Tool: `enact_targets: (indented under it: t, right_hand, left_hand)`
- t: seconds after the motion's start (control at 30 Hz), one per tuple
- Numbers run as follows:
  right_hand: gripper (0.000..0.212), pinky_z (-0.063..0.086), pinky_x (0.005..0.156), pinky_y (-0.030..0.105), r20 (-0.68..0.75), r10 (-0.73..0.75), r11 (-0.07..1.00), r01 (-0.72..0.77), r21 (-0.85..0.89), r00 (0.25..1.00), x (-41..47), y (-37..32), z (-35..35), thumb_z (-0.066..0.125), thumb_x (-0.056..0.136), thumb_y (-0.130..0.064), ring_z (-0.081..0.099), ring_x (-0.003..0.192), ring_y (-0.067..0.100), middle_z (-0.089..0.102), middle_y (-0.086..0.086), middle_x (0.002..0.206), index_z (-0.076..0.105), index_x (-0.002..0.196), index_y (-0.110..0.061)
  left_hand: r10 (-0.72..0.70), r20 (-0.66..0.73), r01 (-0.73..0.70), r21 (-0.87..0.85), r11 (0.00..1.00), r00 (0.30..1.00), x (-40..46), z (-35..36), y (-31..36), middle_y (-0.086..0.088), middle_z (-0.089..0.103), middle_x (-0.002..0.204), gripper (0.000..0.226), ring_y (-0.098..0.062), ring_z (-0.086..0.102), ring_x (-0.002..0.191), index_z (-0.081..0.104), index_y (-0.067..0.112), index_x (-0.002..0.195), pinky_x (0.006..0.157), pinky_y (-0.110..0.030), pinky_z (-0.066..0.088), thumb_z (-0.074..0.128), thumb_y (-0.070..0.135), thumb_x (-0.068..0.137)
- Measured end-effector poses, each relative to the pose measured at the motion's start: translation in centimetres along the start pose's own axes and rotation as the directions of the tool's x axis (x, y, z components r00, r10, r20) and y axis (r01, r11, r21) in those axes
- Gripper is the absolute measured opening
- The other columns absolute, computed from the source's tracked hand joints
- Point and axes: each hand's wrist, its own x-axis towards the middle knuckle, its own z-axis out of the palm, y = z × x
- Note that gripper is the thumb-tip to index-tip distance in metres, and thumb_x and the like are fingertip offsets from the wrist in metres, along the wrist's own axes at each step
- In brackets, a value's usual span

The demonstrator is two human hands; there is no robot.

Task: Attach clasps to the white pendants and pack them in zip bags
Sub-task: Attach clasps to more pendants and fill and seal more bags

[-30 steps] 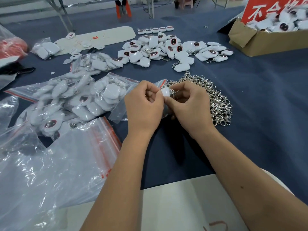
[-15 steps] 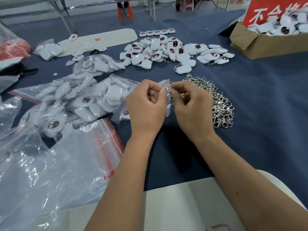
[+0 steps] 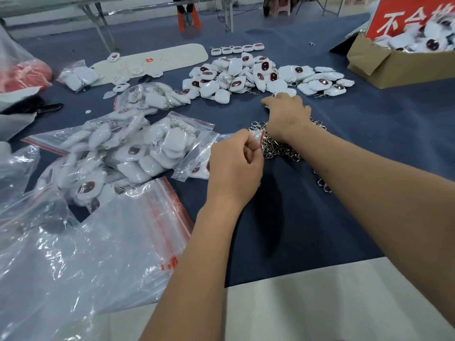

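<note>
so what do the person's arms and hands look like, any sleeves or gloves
Both forearms are bare as far as the frame shows, with no sleeve in view. The left hand and right hand wear no gloves. No rings, watch or wristband are visible on either.

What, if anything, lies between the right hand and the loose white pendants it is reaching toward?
Nothing visible does. The right hand has crossed above the pile of metal clasps, and its fingers are at the near edge of the loose white pendants, with only bare blue cloth beside them.
</note>
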Motion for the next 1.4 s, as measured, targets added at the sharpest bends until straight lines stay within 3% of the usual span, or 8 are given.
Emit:
enact_targets:
  t: [0.2,0.3,0.4,0.7,0.9,1.07,1.27,1.4]
  right_hand:
    - [0.028,0.045,0.102,0.047,-0.218,-0.071,0.997,0.077,0.019,0.973,-0.9,0.7,-1.2,0.058,0.098,-0.014,0.055,0.121,0.036,0.068,0.007,0.121,0.073,0.119,-0.026]
    - [0.029,0.051,0.083,0.044,-0.432,0.002,0.933,0.154,0.326,0.902,-3.5,0.3,-1.2,0.044,0.105,-0.015,0.066,0.093,0.034,0.072,0.01,0.098,0.071,0.111,-0.009]
    - [0.027,0.057,0.06,0.036,-0.327,0.144,0.569,0.192,0.799,0.934,-7.1,-0.5,-1.1,0.045,0.106,-0.012,0.074,0.066,0.021,0.066,0.004,0.092,0.07,0.118,-0.012]
    - [0.009,0.051,0.068,0.016,-0.127,0.149,0.064,0.118,0.991,0.981,-12.7,-0.2,1.1,0.075,0.093,-0.008,0.068,0.074,0.004,0.078,0.001,0.09,0.079,0.101,-0.012]
    - [0.008,0.056,0.069,0.027,-0.148,0.061,0.133,0.139,0.981,0.987,-12.8,-0.1,1.2,0.073,0.094,-0.007,0.067,0.071,0.008,0.077,0.002,0.084,0.079,0.097,-0.011]
    - [0.009,0.06,0.086,0.054,-0.138,0.059,0.137,0.129,0.982,0.989,-12.4,-0.1,1.4,0.069,0.097,-0.007,0.071,0.083,0.023,0.077,0.011,0.09,0.078,0.097,-0.009]
    - [0.011,0.061,0.078,0.034,-0.178,0.042,0.191,0.167,0.967,0.983,-12.2,-0.2,2.0,0.073,0.094,-0.008,0.07,0.082,0.015,0.076,0.006,0.093,0.074,0.105,-0.007]
    - [0.013,0.058,0.074,0.027,-0.179,0.051,0.15,0.17,0.974,0.982,-12.2,-0.1,1.9,0.076,0.089,-0.001,0.07,0.08,0.014,0.076,0.007,0.091,0.074,0.1,-0.008]
  left_hand:
    - [0.0,0.0,0.0,-0.019,1.0,1.0,0.0,-0.1,0.0,0.001,0.058,0.059,0.015,-0.016,0.052,0.058,0.06,0.015,0.073,0.055,-0.03,0.046,0.064,0.006,0.085]
    - [-0.02,-0.005,0.02,-0.013,1.0,1.0,0.0,-0.1,-0.1,0.002,0.057,0.058,0.016,-0.015,0.052,0.057,0.06,0.016,0.074,0.057,-0.033,0.047,0.064,0.007,0.086]
    - [-0.045,-0.051,0.045,0.003,0.999,0.998,0.2,-0.1,-0.2,0.008,0.054,0.056,0.015,-0.011,0.05,0.056,0.059,0.015,0.075,0.058,-0.032,0.046,0.063,0.007,0.087]
    - [-0.087,-0.161,0.062,-0.155,0.986,0.983,0.2,-0.5,0.7,0.01,0.061,0.074,0.017,-0.022,0.066,0.07,0.058,0.019,0.085,0.071,-0.047,0.056,0.054,0.02,0.101]
    - [0.001,-0.103,-0.012,-0.101,0.995,0.995,0.0,-0.5,0.6,0.01,0.058,0.067,0.024,-0.013,0.058,0.068,0.06,0.019,0.08,0.066,-0.034,0.048,0.051,0.023,0.102]
    - [0.011,-0.07,-0.02,-0.124,0.992,0.997,0.0,-0.4,0.2,0.002,0.059,0.065,0.027,-0.026,0.062,0.067,0.06,0.012,0.079,0.065,-0.052,0.053,0.05,0.025,0.1]
    - [-0.003,-0.073,-0.008,-0.149,0.989,0.997,0.1,-0.4,-0.1,0.003,0.065,0.069,0.02,-0.024,0.064,0.068,0.066,0.014,0.082,0.066,-0.047,0.055,0.057,0.02,0.098]
    - [0.033,-0.083,-0.043,-0.123,0.991,0.996,0.0,-0.4,0.1,0.011,0.066,0.069,0.017,-0.006,0.06,0.067,0.068,0.021,0.079,0.065,-0.023,0.049,0.061,0.02,0.094]
